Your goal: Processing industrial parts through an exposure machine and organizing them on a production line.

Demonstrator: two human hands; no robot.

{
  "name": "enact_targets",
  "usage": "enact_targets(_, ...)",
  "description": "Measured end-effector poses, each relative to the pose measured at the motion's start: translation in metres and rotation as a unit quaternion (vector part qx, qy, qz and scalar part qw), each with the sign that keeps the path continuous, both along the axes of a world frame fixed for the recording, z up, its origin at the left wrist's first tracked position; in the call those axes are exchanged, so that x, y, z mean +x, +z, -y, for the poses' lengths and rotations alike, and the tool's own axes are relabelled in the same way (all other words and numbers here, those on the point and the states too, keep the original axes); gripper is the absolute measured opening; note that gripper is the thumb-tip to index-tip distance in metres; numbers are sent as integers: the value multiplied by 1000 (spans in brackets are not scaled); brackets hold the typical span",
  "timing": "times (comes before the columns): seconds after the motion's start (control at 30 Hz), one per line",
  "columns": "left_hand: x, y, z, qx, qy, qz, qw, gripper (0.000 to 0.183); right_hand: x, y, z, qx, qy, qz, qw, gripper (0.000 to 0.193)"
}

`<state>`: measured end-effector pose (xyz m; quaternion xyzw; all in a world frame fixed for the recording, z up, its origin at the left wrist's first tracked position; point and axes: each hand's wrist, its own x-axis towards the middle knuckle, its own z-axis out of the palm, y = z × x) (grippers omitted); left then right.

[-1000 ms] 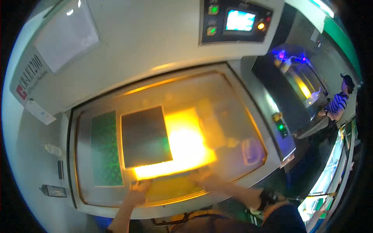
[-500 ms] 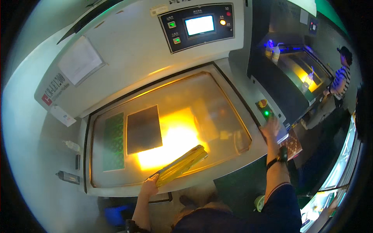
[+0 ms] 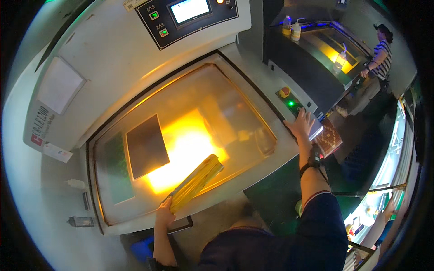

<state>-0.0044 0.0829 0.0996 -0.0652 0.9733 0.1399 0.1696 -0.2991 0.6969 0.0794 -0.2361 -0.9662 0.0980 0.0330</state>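
My left hand [image 3: 165,213] grips the lower end of a long yellow, shiny film-like piece [image 3: 197,181] with a dark straight edge. It slants over the front of the machine's glass bed [image 3: 235,174], in front of a bright yellow glow. My right hand [image 3: 300,124] is over the control strip at the bed's right side. Its fingers are spread, close below a green lit button [image 3: 291,104]; whether a fingertip presses anything cannot be seen. A dark rectangular sheet [image 3: 147,147] lies on the bed, with a green patterned panel [image 3: 115,171] left of it.
A red-and-yellow knob [image 3: 284,92] sits beyond the green button. Brown patterned boards [image 3: 329,137] are stacked right of my right hand. The machine's hood [image 3: 113,58], with its screen [image 3: 190,11], overhangs the bed's far side. A person [image 3: 382,56] stands at another machine, far right.
The view has shifted, so the machine appears farther left and higher. My right hand's fingers now show more clearly spread near the green button. My left hand still holds the yellow film-like piece.
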Motion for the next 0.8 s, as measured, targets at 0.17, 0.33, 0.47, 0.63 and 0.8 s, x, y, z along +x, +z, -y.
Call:
enact_targets(0.17, 14, -10, 4, -4, 17, -14, 1000, 84, -10, 24, 28, 54, 10, 62, 997, 98)
enact_targets(0.33, 34, -4, 27, -56, 12, -19, 998, 84, 44, 44, 234, -197, 450, 82, 867, 59)
enact_targets(0.47, 34, 8, 78, -70, -43, 23, 996, 82, 160, 31, 356, -57, 701, 131, 699, 56)
enact_targets(0.63, 17, -10, 189, -93, -105, 69, 988, 84, 163, -9, 467, -39, 668, 84, 738, 55)
enact_targets(0.8, -186, -35, 330, -99, -95, -72, 988, 82, -16, -53, 601, 42, 657, -30, 752, 63)
